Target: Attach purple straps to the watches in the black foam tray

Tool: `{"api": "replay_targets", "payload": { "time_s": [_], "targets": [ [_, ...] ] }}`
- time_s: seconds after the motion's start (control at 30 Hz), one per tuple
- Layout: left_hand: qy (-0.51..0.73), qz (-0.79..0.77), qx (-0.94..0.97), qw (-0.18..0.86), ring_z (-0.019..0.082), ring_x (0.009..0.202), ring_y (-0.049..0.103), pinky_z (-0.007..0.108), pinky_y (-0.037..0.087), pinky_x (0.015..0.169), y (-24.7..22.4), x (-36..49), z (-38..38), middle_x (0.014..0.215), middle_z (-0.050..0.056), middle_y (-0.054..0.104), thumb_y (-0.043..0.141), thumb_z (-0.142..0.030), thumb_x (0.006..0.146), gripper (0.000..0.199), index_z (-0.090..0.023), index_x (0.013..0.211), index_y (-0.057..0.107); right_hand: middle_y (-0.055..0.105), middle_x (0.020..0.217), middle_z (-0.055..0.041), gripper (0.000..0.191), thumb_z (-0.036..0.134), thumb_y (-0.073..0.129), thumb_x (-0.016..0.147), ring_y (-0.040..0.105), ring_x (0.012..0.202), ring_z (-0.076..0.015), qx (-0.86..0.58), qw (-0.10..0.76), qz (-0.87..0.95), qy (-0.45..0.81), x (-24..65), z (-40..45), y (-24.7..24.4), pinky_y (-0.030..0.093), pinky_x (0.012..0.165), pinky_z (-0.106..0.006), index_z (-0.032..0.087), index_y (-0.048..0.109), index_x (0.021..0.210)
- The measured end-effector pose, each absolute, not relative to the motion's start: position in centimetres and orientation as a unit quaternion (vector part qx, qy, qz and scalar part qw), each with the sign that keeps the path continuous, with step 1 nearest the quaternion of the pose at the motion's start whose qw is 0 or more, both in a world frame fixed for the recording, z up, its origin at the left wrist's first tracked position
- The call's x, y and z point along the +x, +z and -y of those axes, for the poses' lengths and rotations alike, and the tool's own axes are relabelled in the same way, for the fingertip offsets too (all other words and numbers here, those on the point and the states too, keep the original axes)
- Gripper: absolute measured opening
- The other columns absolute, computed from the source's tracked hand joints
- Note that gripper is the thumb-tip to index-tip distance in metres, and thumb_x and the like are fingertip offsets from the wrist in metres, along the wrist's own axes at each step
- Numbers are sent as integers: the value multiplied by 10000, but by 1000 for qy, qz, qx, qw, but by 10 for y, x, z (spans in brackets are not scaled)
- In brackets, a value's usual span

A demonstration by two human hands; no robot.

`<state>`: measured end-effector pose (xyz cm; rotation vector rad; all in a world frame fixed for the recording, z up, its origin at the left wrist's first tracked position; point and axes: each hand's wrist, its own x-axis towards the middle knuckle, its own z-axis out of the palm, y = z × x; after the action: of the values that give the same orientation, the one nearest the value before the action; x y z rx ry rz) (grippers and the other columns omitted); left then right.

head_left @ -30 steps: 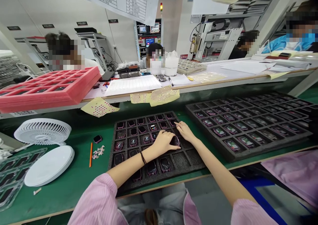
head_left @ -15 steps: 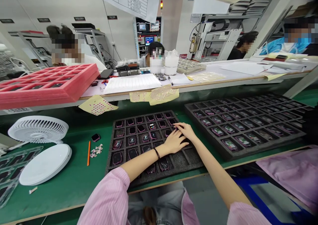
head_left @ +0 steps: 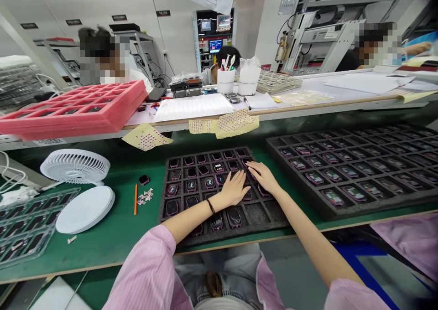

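A black foam tray [head_left: 251, 228] holding several watch-like devices lies in front of me on the green bench. Over its middle, my left hand [head_left: 232, 189] rests with fingers spread, holding nothing and covering some compartments. Close beside it, my right hand [head_left: 263, 177] is at the tray's right part, its fingertips near a dark-screened device in the upper right; the fingers look extended, with nothing seen in them. One device [head_left: 218, 167] beyond my left hand shows a lit screen with coloured icons. Several compartments at the tray's lower right hold no device.
A larger black tray [head_left: 328, 213] of devices lies at right. Left are a white fan [head_left: 84, 209], an orange stick [head_left: 136, 199], small scraps [head_left: 145, 196], a lone device [head_left: 144, 179] and clear trays [head_left: 34, 250]. A pink foam tray [head_left: 112, 118] sits on the shelf; people are beyond.
My hands have moved apart slightly; the left has drawn back from the right one's fingertips and lies flatter. The view has shifted, so the bench items appear further right.
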<state>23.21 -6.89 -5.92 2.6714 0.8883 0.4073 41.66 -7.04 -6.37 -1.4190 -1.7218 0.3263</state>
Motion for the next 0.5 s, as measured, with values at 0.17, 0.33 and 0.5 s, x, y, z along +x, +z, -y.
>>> {"api": "replay_targets", "payload": {
  "time_s": [0.17,0.33,0.5],
  "targets": [
    [151,-311,926,150,270,1398,282,484,143,1153,-39,216,67,1471,177,366,411,-338,934,461,-124,1342,442,656,1215,-69,350,380,421,911,537,1203,-270,-576,411,697,120,421,69,-69,318,1062,-503,254,682,1107],
    [160,-362,914,92,243,1337,389,477,170,1148,-16,137,71,1423,129,456,394,-248,928,396,-161,1302,489,617,1272,-87,353,378,428,920,506,1243,-273,-551,399,725,111,406,76,-64,277,1099,-509,238,652,1153],
    [122,-449,883,59,223,1385,311,519,157,1149,-22,63,70,1461,96,412,266,-320,976,457,-189,1406,353,466,1434,-32,425,412,402,942,331,1381,-212,-450,302,815,206,355,85,-47,136,1168,-500,283,461,1343]
  ]
}}
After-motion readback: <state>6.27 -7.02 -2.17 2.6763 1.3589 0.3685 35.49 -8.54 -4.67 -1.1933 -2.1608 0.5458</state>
